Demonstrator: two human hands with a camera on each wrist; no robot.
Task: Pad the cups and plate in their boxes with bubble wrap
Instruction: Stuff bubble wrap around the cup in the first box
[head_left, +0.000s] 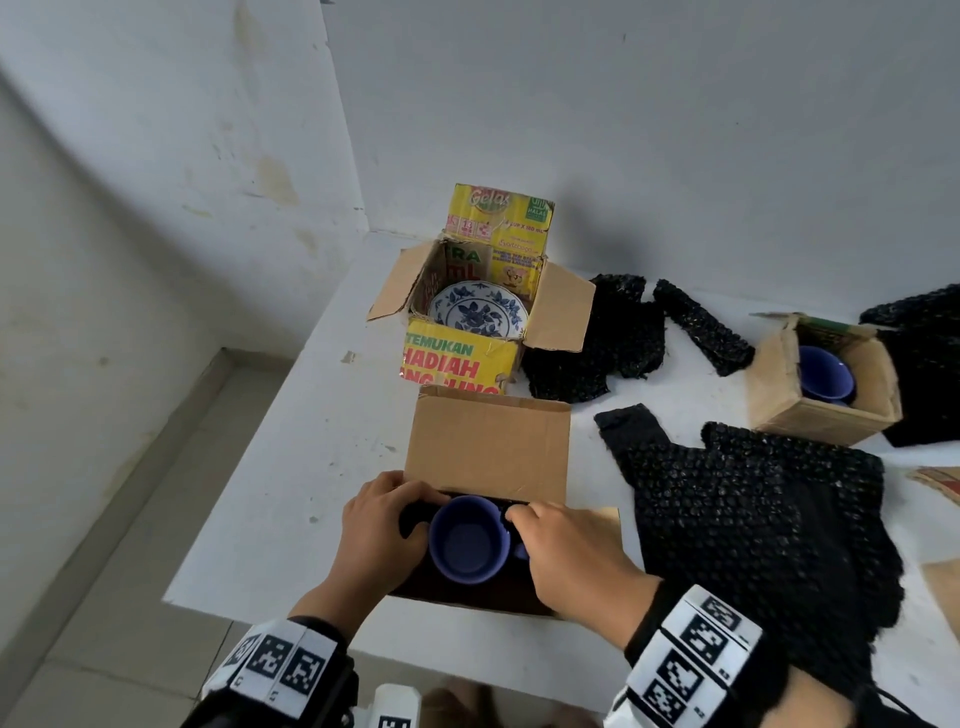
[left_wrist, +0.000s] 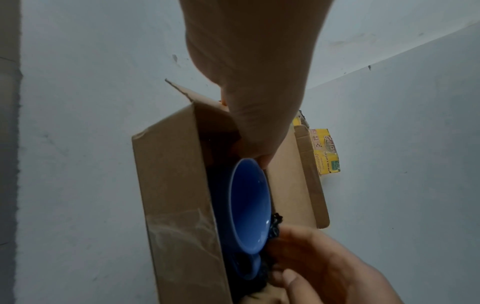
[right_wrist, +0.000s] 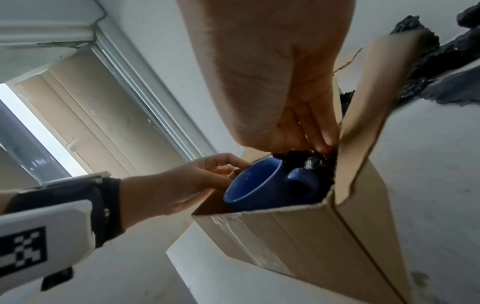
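A blue cup (head_left: 470, 540) stands in the near cardboard box (head_left: 488, 447) with black bubble wrap (right_wrist: 309, 162) packed around it. My left hand (head_left: 415, 514) reaches in on the cup's left, fingers and thumb curled on the wrap there. My right hand (head_left: 524, 519) pinches wrap beside the cup's handle (right_wrist: 301, 183), fingertips buried in it. A blue-and-white plate (head_left: 478, 310) lies in the yellow box (head_left: 457, 358) behind. A second blue cup (head_left: 823, 374) sits in a small box (head_left: 810, 421) at the right.
A large black bubble-wrap sheet (head_left: 753, 519) lies right of the near box. More black pieces (head_left: 597, 338) and a roll (head_left: 701, 327) lie by the yellow box. The white table's left edge (head_left: 249, 467) drops to the floor. Walls stand behind.
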